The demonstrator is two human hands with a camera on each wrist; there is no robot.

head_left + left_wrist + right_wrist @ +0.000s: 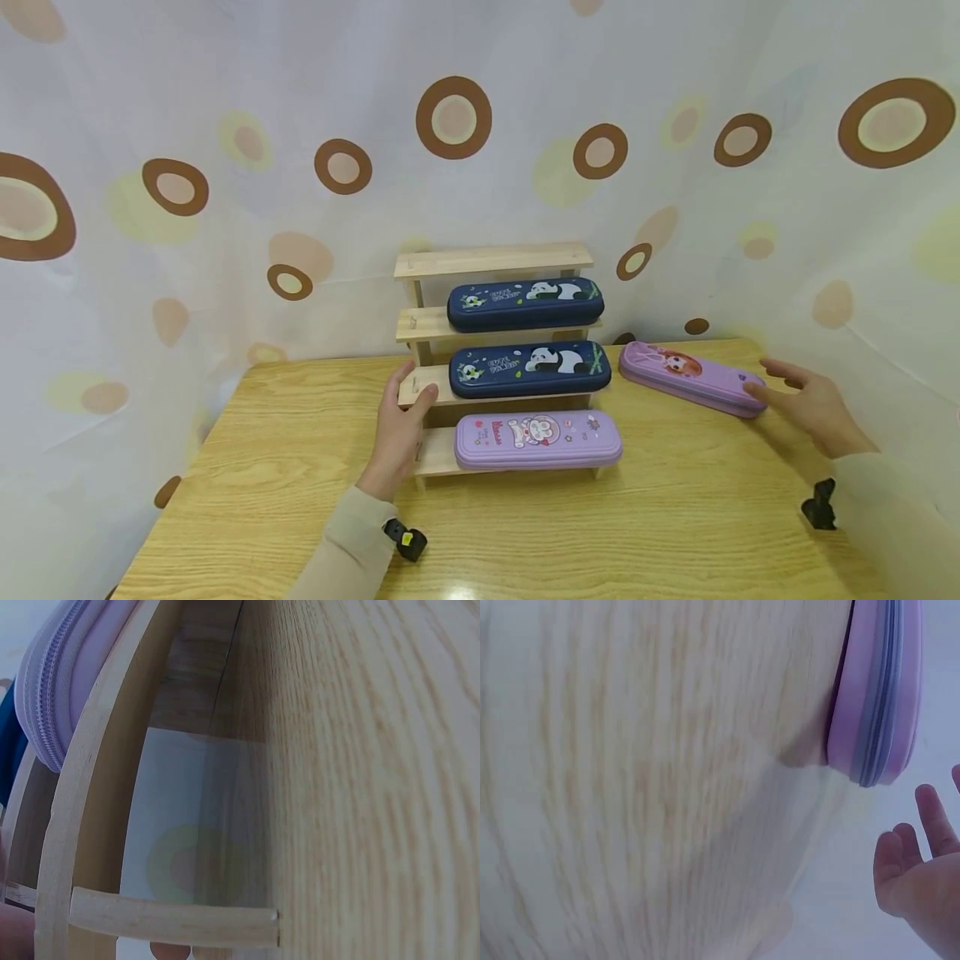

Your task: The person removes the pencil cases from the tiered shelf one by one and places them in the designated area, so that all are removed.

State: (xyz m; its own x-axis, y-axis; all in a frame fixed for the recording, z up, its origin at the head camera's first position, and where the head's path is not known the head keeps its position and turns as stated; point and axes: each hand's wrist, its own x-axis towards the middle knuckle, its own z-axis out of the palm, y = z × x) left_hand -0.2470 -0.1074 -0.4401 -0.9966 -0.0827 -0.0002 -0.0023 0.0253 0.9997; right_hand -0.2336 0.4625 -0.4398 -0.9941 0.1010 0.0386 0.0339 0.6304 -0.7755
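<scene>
1. Worktop [675,533] of grained wood carries a stepped wooden rack [491,261].
2. On its nearest, lowest step lies a lilac case [538,440].
3. Left hand [399,433] grips the rack's left end at the second step, fingers and thumb bent about it; to its right sits a navy panda case [531,371].
4. Right hand [813,408], fingers spread and holding nothing, is just beside the right end of a purple case [693,377], which lies on the worktop right of the rack.
5. Farther up, another navy case [525,305] occupies the third step.

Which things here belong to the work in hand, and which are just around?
Likely in the work:
wooden rack, held by left hand
upper panda case
lower panda case
lilac case
purple case, near right hand

Just around:
wooden table
spotted backdrop
</scene>
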